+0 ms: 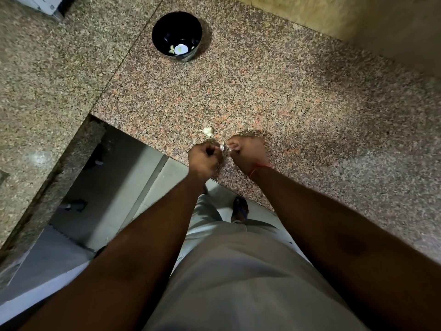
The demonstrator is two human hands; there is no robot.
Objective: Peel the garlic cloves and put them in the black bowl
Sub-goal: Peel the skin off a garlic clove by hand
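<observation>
I have a garlic clove (pixel 222 147) pinched between both hands, just over the front edge of the counter (pixel 286 96). My left hand (pixel 202 160) is curled around one end of it and my right hand (pixel 248 152) is curled in on the other end, fingertips meeting over the small white piece. Holding it from both sides like this lets one hand steady the clove while the other works the skin loose. How much skin is left I cannot tell; the clove is mostly hidden by my fingers.

Another piece of garlic (pixel 207 131) lies on the counter just beyond my hands, near the front edge, close enough to grab next. The black bowl (pixel 177 35) stands well apart, toward the counter's far side, with something pale at its bottom; whether that is peeled garlic or the bowl's pattern is unclear.
</observation>
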